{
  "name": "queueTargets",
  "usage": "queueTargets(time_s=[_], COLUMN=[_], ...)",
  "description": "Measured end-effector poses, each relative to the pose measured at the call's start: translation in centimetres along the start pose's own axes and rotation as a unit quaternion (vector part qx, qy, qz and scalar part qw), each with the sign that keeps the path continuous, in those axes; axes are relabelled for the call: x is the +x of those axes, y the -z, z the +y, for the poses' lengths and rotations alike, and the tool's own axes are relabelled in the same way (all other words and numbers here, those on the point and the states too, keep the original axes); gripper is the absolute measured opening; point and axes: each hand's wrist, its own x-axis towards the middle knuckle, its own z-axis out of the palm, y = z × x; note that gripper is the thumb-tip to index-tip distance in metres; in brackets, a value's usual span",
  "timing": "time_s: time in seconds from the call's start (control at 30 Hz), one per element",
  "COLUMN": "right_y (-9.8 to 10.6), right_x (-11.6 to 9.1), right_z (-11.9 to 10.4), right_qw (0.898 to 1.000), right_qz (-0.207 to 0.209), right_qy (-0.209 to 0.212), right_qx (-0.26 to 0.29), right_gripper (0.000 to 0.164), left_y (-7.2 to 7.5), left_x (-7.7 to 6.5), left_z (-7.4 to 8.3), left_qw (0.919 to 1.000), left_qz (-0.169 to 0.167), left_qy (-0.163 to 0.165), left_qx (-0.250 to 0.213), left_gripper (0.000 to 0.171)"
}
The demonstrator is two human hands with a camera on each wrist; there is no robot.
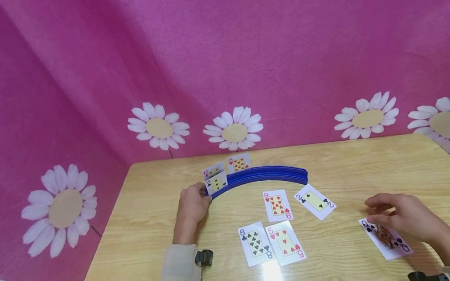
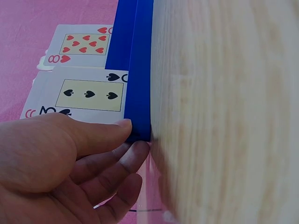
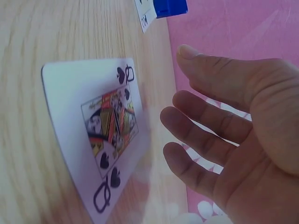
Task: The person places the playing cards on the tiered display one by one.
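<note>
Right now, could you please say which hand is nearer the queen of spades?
Right: the right hand is close by the queen of spades; the left hand grips the blue holder, farther away.

Mid-frame on the tabletop [image 1: 119,259], card rack [image 1: 269,173]; in its left part, three of spades [image 1: 217,184] before partly hidden card [image 1: 213,169], eight of hearts [image 1: 239,162] to the right; left hand [image 1: 192,206] at that end. Before the rack, nine of hearts [image 1: 277,205] left of two of clubs [image 1: 315,201]; lower centre, eight of clubs [image 1: 255,244] left of five of hearts [image 1: 285,243]; lower right, queen of spades [image 1: 385,239] beneath right hand [image 1: 407,216].
</note>
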Motion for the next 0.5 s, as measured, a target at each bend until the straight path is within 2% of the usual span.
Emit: queueTargets(time_s=[0.33,0.5], right_y=[0.2,0.1], right_x=[-0.7,-1.1], right_z=[0.7,1.2], right_qw=[1.000,1.000], right_qz=[-0.005,0.008], right_qy=[-0.022,-0.014], right_qx=[-0.002,-0.016], right_gripper=[0.029,0.029], left_y=[0.0,0.0], left_x=[0.0,0.0], left_z=[0.1,0.1], left_qw=[1.0000,0.9999], left_qz=[-0.002,0.001], left_qy=[0.000,-0.010], left_qx=[0.008,0.013], left_gripper=[0.035,0.034])
